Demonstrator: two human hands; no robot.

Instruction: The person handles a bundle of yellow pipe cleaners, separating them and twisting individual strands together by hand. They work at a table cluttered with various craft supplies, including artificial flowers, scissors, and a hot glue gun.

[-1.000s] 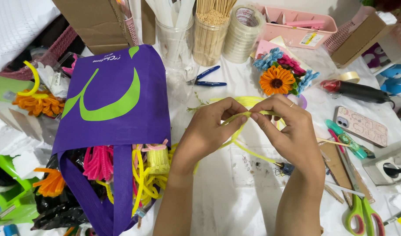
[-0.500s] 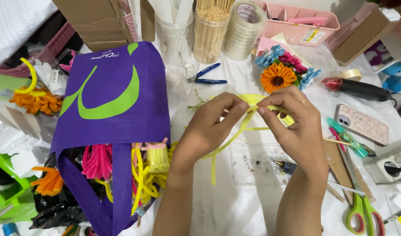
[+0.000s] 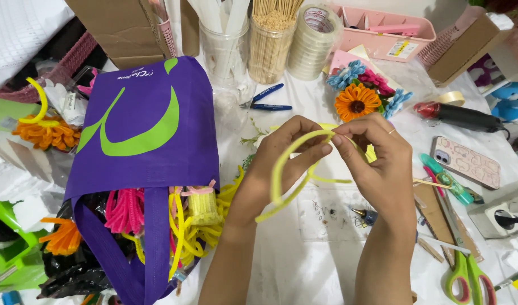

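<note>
Fingertips of left hand (image 3: 284,152) and right hand (image 3: 377,155) meet, both pinching a looped yellow pipe cleaner (image 3: 281,175).

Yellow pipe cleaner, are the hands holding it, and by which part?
Yes. Both hands pinch the yellow pipe cleaner at the top of its loop: the left hand and right hand grip it between fingertips, and its loose ends hang below.
</note>
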